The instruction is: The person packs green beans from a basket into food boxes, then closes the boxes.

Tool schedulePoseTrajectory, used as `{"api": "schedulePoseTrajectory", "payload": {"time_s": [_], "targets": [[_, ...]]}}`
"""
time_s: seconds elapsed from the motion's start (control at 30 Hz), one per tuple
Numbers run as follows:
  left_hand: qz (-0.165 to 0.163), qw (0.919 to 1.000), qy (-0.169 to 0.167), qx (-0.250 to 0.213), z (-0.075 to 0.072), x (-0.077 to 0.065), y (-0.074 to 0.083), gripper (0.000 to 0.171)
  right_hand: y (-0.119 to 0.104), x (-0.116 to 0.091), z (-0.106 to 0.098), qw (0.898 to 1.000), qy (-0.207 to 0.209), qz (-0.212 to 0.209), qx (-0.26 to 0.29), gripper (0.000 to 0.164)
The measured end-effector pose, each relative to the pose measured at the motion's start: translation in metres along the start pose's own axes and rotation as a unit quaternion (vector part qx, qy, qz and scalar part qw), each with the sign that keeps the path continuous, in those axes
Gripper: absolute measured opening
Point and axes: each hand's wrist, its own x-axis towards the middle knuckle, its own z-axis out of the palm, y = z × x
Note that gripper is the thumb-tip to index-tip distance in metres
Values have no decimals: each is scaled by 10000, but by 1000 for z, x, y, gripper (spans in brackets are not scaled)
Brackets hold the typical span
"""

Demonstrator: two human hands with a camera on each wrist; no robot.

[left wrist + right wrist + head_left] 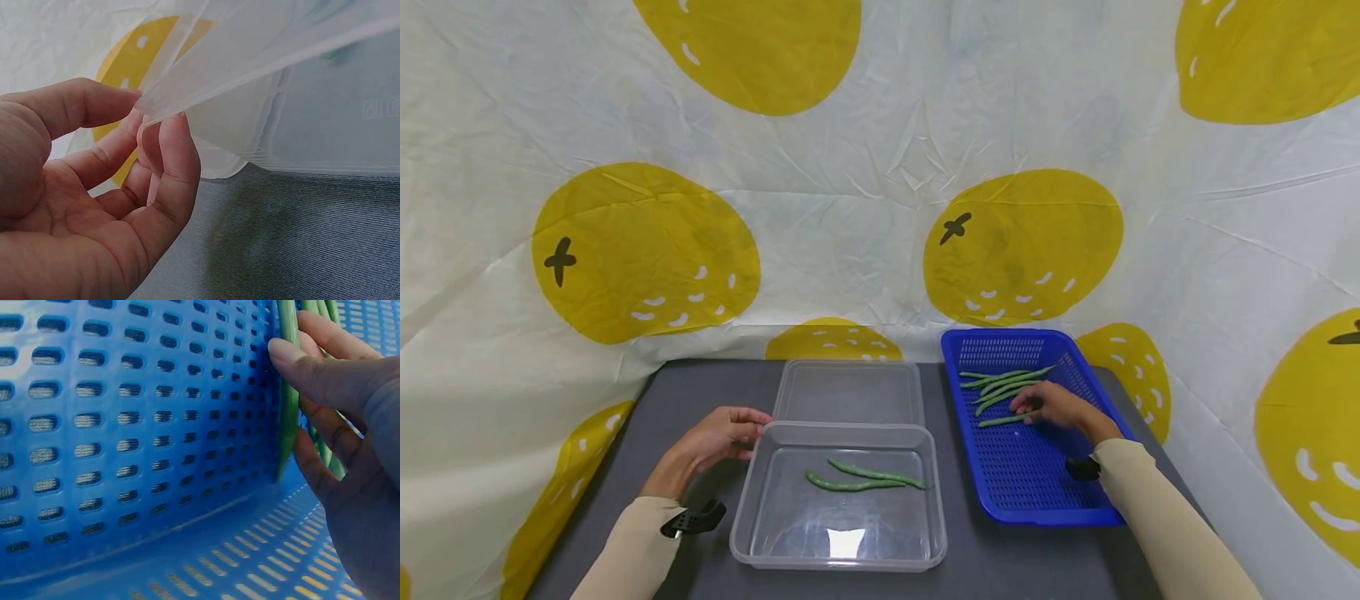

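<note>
Beige long sleeves (634, 540), black left wristband (700, 520), seemingly perforated, black right wristband (1082, 469)

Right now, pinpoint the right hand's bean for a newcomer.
On the dark table, find the blue basket. Green beans lie toward its far end. The target bean is nearest the viewer, apart from the bunch, pinched by the right hand.
</note>
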Motion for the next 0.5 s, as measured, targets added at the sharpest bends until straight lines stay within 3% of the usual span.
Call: {"api": "schedulePoseTrajectory", "payload": {"time_s": [0.23,0.5], "targets": [[-3,10000,0,50,0,0,0,39,-12,-2,-5,9989,-419,-83,-205,23],[16,10000,-5,68,-1,0,0,40,-23,-3,-10,9986,-428,-294,-38,21]]}}
